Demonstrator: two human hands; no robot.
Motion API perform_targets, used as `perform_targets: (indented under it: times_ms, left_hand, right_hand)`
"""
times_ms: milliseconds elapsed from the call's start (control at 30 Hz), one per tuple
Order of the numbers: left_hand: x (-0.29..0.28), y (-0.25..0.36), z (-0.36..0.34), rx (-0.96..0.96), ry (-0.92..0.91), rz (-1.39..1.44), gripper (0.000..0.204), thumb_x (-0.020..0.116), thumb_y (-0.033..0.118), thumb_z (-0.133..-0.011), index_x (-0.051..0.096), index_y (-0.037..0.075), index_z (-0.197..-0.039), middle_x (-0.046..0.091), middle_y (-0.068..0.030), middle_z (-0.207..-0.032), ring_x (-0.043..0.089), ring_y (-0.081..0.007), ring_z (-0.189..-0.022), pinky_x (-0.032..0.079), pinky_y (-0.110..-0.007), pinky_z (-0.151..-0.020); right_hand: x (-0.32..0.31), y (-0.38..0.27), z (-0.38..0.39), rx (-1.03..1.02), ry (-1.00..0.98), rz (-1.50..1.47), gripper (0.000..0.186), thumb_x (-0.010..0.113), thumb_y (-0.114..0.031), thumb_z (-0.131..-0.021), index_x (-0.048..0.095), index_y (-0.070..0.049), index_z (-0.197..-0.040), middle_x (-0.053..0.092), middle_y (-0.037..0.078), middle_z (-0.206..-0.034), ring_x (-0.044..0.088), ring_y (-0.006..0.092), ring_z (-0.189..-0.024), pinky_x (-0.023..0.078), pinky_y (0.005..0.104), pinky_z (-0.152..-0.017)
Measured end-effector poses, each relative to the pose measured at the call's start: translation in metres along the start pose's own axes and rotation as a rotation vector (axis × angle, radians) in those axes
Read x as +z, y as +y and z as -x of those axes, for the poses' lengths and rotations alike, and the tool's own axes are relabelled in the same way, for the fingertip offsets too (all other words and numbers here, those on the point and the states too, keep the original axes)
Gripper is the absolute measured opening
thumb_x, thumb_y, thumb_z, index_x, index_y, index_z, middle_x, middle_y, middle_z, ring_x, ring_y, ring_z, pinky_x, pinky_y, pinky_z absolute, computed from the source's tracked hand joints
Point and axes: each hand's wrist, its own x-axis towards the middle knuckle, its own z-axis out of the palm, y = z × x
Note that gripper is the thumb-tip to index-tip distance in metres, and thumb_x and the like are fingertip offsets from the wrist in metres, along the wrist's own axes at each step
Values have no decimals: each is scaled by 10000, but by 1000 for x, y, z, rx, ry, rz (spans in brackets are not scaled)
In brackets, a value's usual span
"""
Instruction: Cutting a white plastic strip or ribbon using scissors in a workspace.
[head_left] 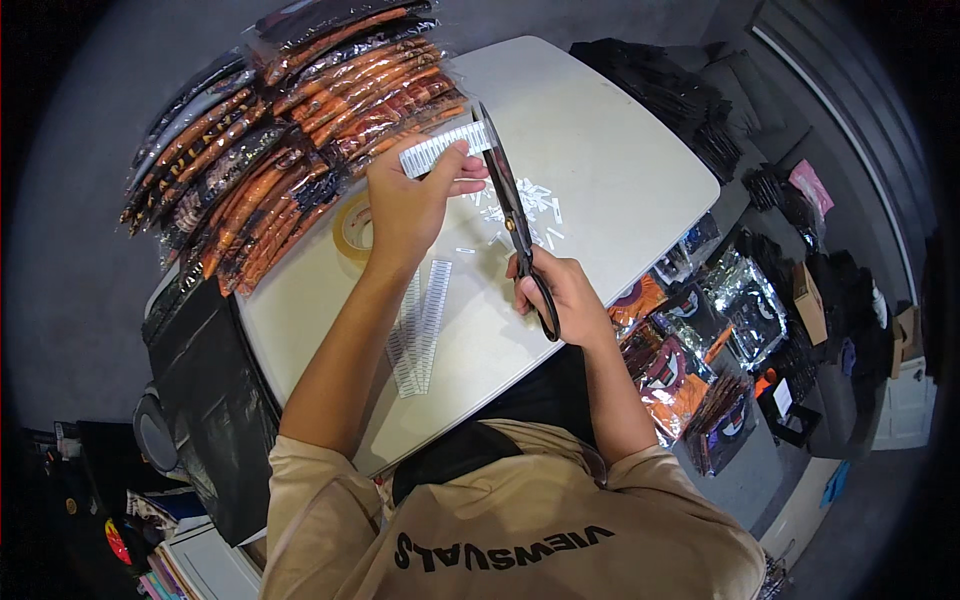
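My left hand [412, 205] pinches a strip of small white printed labels [432, 152] above the table. In my right hand [566, 297] is a pair of black scissors [512, 205], fingers through the handles. The blades point away from me, and the right end of the label strip lies at them; whether they are cutting cannot be made out. Below the scissors, a scatter of small cut labels [535, 200] lies on the white table [600, 130]. More long label strips [420, 330] rest near my left forearm. A roll of yellowish tape [352, 228] sits beside my left wrist.
Tall stacks of plastic-bagged folded garments [350, 90], orange and dark, stand along the table's far left edge. More bagged garments [675, 370] lie to the right, below the table's edge. Black bags [670, 90] are piled beyond the far right side. Black plastic sheeting [210, 390] hangs at the left.
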Motion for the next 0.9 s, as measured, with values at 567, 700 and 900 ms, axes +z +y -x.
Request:
perform_targets:
  times_ms: [567,700,900]
  left_hand:
    - [5,0,3,-7,7,-2,158,674,44,-940,652,-113,-947,723,-187,-831,733,-215,-717,651,-328,-673]
    - [6,1,4,-6,14,-4,153,673,41,-941,655,-111,-948,722,-181,-826,732,-213,-715,652,-327,-673]
    - [6,-1,4,-1,19,-9,147,671,37,-943,655,-109,-945,722,-177,-826,731,-211,-714,653,-327,-674]
  right_hand:
    - [0,-1,0,8,1,26,263,579,-262,-1003,583,-1,-969,589,66,-630,597,150,-562,460,304,-549]
    - [0,-2,0,12,2,21,261,579,-259,-1003,583,0,-969,590,66,-633,596,149,-562,460,304,-550]
    - [0,-1,0,21,4,19,244,589,-240,-1001,581,1,-966,590,67,-636,598,149,-564,462,302,-553]
